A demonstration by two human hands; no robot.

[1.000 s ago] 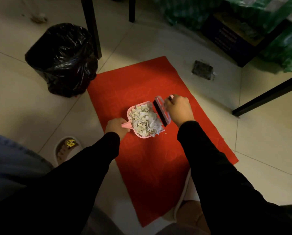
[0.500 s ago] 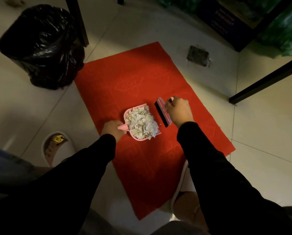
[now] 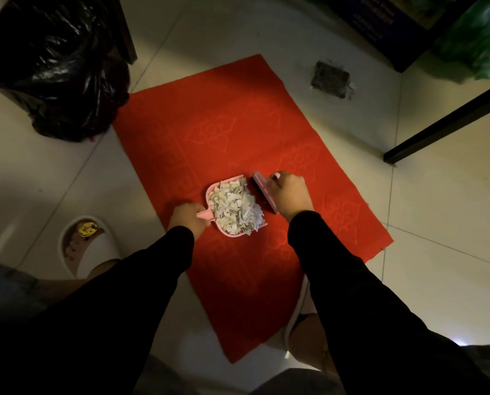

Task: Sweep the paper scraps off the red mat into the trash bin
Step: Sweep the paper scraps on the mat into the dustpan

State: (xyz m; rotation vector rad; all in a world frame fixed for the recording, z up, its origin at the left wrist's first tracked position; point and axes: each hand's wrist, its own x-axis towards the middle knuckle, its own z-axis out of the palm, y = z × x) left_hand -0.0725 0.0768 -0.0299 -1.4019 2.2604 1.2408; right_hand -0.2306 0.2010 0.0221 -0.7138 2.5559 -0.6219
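Observation:
A red mat (image 3: 223, 132) lies on the tiled floor. On it rests a small pink dustpan (image 3: 218, 226) heaped with white paper scraps (image 3: 235, 208). My left hand (image 3: 185, 218) grips the dustpan's handle. My right hand (image 3: 290, 195) grips a small pink brush (image 3: 263, 192) whose bristle edge stands right beside the pan's open mouth. The trash bin (image 3: 55, 64), lined with a black bag, stands off the mat's far left corner.
Black table legs rise at the top left (image 3: 124, 27) and run along the right (image 3: 448, 121). A dark floor patch (image 3: 329, 79) lies beyond the mat. My slippered feet flank the mat's near end (image 3: 87, 243). A dark box and green bags sit at the top right (image 3: 466, 38).
The view has tipped downward, so the bin and mat sit higher in the frame. The dustpan, the brush and both hands keep nearly the same pose on the mat.

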